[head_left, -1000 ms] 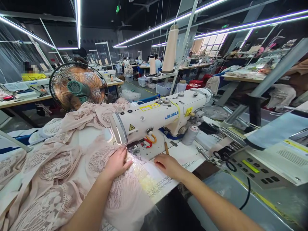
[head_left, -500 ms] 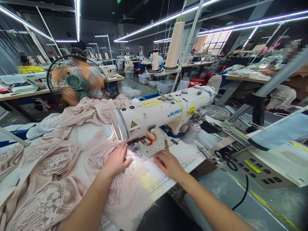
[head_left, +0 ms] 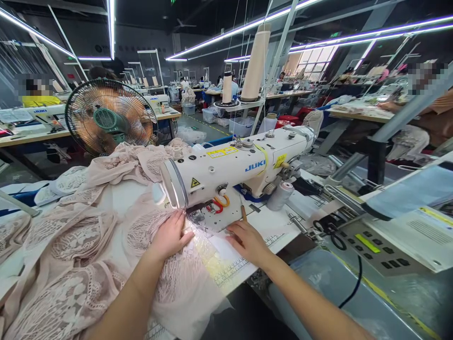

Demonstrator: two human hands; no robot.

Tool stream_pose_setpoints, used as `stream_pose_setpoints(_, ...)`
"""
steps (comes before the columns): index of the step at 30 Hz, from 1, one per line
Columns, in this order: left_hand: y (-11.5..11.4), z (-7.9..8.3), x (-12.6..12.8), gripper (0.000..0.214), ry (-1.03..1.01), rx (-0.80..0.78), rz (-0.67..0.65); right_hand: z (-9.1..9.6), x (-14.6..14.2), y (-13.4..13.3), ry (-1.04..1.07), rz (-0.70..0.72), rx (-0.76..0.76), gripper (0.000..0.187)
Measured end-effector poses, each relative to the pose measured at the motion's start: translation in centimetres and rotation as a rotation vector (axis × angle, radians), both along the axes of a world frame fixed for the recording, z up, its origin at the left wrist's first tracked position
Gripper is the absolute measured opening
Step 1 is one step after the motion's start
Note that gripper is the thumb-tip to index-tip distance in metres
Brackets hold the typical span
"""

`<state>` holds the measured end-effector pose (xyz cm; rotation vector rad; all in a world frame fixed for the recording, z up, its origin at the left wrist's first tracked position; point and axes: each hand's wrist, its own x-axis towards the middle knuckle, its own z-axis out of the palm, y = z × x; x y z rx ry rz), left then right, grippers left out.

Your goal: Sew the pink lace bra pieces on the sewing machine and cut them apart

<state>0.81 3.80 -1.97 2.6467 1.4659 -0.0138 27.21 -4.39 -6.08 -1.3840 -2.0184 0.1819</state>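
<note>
Beige lace fabric (head_left: 180,285) lies under the head of a white sewing machine (head_left: 219,172) and hangs over the table's front edge. My left hand (head_left: 170,238) rests flat on this lace just beside the needle area, thumb stretched out; the needle itself is hidden. On the machine bed, to the right of it, my right hand (head_left: 249,242) touches the surface with fingers extended and slightly bent, holding nothing visible. Close above its fingers lies a slim tool with a wooden handle (head_left: 244,213). Red and orange loops (head_left: 220,204) sit under the machine arm.
More lace pieces (head_left: 79,238) are heaped on the left. A grey thread cone (head_left: 281,196) stands behind my right hand. A large fan (head_left: 111,118) is beyond the table, a control box (head_left: 380,245) at right. Co-workers sit at other machines in the background.
The view has shifted very slightly. Both hands stay in nearly the same places, and the lace shows hardly any movement.
</note>
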Motion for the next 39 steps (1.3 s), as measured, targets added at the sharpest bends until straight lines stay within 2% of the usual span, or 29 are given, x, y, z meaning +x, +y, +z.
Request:
stream_pose_setpoints(16,0.3,-0.6,-0.2,0.067,-0.06,0.024,0.016,-0.3,0.1,0.0,0.007,0.0,0.076,0.018)
stream_pose_setpoints(21,0.5,-0.2,-0.1,0.063,-0.066,0.032,0.029,-0.3,-0.1,0.0,-0.01,0.002,0.137,0.017)
stream_pose_setpoints(24,0.5,0.5,-0.1,0.054,-0.08,0.033,0.021,-0.1,-0.1,0.0,-0.016,-0.005,0.218,0.016)
stream_pose_setpoints(27,0.2,1.3,-0.2,0.033,-0.092,0.023,0.004,0.2,-0.1,-0.1,0.008,-0.01,0.323,0.015)
stream_pose_setpoints(30,-0.3,1.9,-0.3,0.014,-0.097,0.008,0.017,0.1,-0.5,-0.7,0.048,-0.019,0.358,0.014)
stream_pose_setpoints(33,-0.8,1.9,-0.4,0.004,-0.131,-0.018,0.058,-0.1,-1.9,-2.1,0.106,-0.005,0.27,0.015)
stream_pose_setpoints(36,-0.7,1.5,-0.6,0.013,-0.213,-0.035,0.121,0.4,-4.4,-4.0,0.05,0.056,0.02,0.016)
stream_pose_setpoints(39,-0.3,1.1,-0.8,0.015,-0.328,-0.052,0.172,1.8,-7.2,-5.2,-0.089,0.074,-0.226,0.03)
